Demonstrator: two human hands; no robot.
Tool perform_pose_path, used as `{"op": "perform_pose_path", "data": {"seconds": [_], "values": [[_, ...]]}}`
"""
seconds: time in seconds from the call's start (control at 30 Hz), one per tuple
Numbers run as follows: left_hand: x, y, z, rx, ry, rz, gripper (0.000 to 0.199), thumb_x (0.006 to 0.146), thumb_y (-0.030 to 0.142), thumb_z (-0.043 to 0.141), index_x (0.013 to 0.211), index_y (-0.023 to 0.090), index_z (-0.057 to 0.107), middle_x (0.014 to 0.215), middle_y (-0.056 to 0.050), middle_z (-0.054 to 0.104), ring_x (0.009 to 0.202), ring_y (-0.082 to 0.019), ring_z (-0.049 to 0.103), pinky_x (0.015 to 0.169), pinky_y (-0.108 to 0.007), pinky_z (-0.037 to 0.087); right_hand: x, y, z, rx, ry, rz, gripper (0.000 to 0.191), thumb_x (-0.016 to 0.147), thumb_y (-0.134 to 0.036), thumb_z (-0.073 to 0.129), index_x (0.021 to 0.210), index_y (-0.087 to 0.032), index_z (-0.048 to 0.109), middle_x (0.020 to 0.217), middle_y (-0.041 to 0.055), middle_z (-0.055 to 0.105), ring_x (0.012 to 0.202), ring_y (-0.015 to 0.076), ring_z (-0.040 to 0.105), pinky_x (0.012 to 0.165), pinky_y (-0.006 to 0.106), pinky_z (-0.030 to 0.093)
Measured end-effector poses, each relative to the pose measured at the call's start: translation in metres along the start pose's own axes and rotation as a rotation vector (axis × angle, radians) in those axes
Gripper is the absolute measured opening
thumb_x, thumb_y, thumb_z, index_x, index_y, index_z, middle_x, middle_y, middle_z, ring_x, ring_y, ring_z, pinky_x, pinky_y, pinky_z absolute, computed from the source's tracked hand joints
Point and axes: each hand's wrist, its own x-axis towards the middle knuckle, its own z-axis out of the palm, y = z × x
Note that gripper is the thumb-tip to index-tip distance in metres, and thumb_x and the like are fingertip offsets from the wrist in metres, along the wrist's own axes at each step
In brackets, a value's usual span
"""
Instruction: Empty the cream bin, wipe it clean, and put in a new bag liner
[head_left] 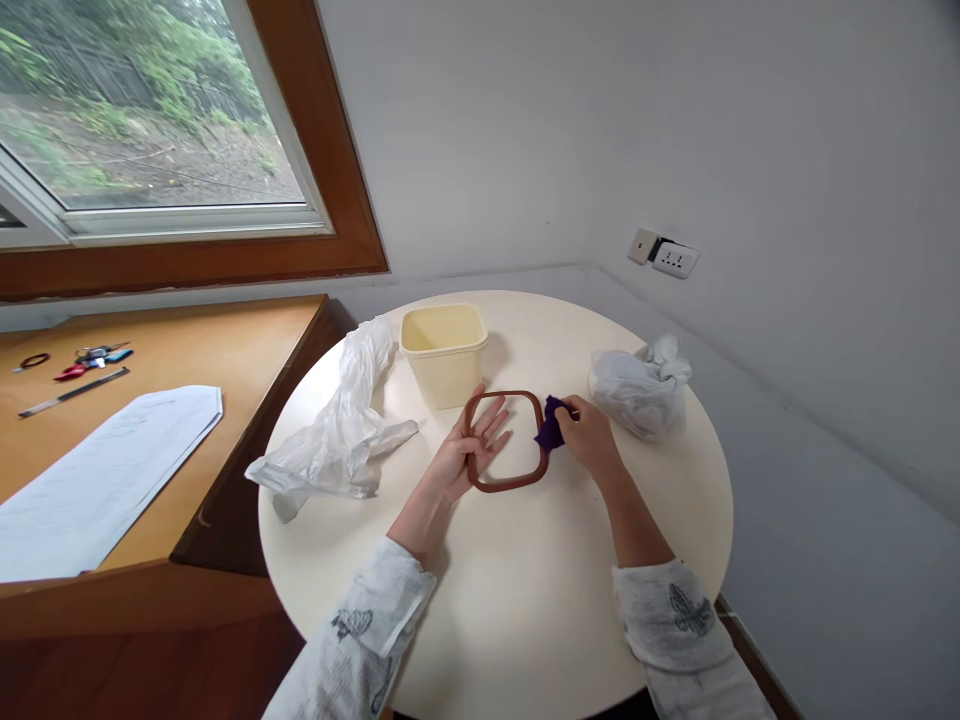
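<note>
My left hand (463,448) holds a brown rounded-square ring frame (510,484) by its left side, with the thumb in front and the other fingers stretched out behind the opening. A dark purple cloth (551,425) is pinched in my right hand (589,430). The cloth touches the right side of the frame. Just beyond the frame stands an upright cream plastic bin (444,365), its top uncovered. The frame is tilted up above the white round table (517,590).
A crumpled white plastic bag (349,425) lies on the table's left side. Another, knotted plastic bag (641,385) with something inside sits at the right. A wooden desk (262,350) adjoins on the left, bearing papers (127,480), keys (97,355) and a pen (73,392). Walls border the far side.
</note>
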Motion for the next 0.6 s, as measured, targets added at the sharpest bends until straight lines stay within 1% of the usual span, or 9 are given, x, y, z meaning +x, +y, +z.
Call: {"op": "perform_pose_path", "data": {"seconds": [0.07,0.13,0.17,0.23,0.3,0.33,0.4,0.47,0.6], "values": [[0.001,-0.001,-0.001,-0.011,0.008,-0.002,0.098,0.053,-0.013,0.035,0.136,0.039,0.031,0.137,0.001,0.046,0.131,-0.018,0.034,0.11,-0.043,0.023,-0.002,-0.002,-0.001,0.05,0.106,-0.035,0.023,0.079,-0.028,0.04,0.084,-0.02,0.061,0.079,0.0036,0.066,0.073,0.0174,0.058,0.066,0.029,0.043],[0.001,-0.001,-0.001,-0.023,0.017,-0.01,0.097,0.053,-0.013,0.035,0.136,0.038,0.031,0.136,0.001,0.047,0.131,-0.018,0.035,0.11,-0.043,0.022,-0.005,-0.004,0.001,0.119,0.176,-0.132,0.024,0.08,-0.027,0.042,0.093,-0.019,0.061,0.086,0.0039,0.067,0.078,0.0175,0.06,0.072,0.029,0.045],[0.001,-0.001,-0.001,-0.027,0.024,-0.014,0.097,0.053,-0.012,0.035,0.136,0.037,0.031,0.136,0.001,0.047,0.131,-0.018,0.035,0.11,-0.043,0.022,-0.006,-0.005,0.003,0.151,0.171,-0.198,0.025,0.081,-0.025,0.043,0.097,-0.019,0.06,0.09,0.0042,0.067,0.081,0.0174,0.06,0.075,0.03,0.046],[0.002,-0.001,0.0,-0.029,0.041,-0.02,0.097,0.052,-0.012,0.035,0.136,0.036,0.031,0.136,0.001,0.048,0.131,-0.019,0.034,0.111,-0.043,0.022,-0.008,-0.004,0.008,0.186,0.113,-0.334,0.027,0.082,-0.023,0.043,0.102,-0.019,0.061,0.099,0.0054,0.067,0.09,0.0172,0.061,0.084,0.031,0.045],[0.002,-0.001,0.001,-0.024,0.057,-0.021,0.097,0.051,-0.012,0.035,0.136,0.034,0.032,0.135,0.0,0.048,0.131,-0.019,0.034,0.111,-0.043,0.022,-0.009,-0.002,0.014,0.191,0.068,-0.437,0.027,0.082,-0.02,0.043,0.101,-0.019,0.062,0.105,0.0068,0.065,0.097,0.0176,0.06,0.09,0.032,0.044],[0.003,-0.001,0.001,-0.021,0.063,-0.018,0.097,0.05,-0.012,0.035,0.136,0.033,0.033,0.135,0.0,0.048,0.131,-0.019,0.034,0.111,-0.042,0.022,-0.009,0.0,0.016,0.185,0.068,-0.468,0.026,0.081,-0.02,0.044,0.099,-0.019,0.063,0.106,0.0073,0.065,0.099,0.0179,0.059,0.092,0.033,0.043],[0.003,-0.002,0.002,-0.02,0.067,-0.017,0.097,0.049,-0.013,0.035,0.135,0.032,0.034,0.134,-0.001,0.049,0.131,-0.019,0.035,0.11,-0.042,0.023,-0.009,0.004,0.018,0.165,0.082,-0.488,0.025,0.08,-0.018,0.046,0.096,-0.02,0.065,0.104,0.0075,0.065,0.098,0.0182,0.059,0.092,0.034,0.043],[0.003,-0.003,0.002,-0.026,0.069,-0.017,0.097,0.049,-0.013,0.036,0.134,0.032,0.035,0.133,-0.001,0.05,0.13,-0.019,0.036,0.11,-0.042,0.024,-0.011,0.008,0.02,0.139,0.075,-0.461,0.024,0.079,-0.017,0.047,0.093,-0.02,0.066,0.098,0.0071,0.065,0.093,0.0181,0.06,0.089,0.034,0.045],[0.004,-0.004,0.0,-0.028,0.089,-0.007,0.096,0.049,-0.014,0.035,0.134,0.032,0.036,0.133,0.0,0.05,0.13,-0.019,0.035,0.11,-0.042,0.024,-0.02,0.013,0.022,0.08,-0.017,-0.386,0.023,0.076,-0.016,0.048,0.089,-0.02,0.067,0.09,0.0054,0.063,0.083,0.0166,0.06,0.08,0.031,0.048]]}}
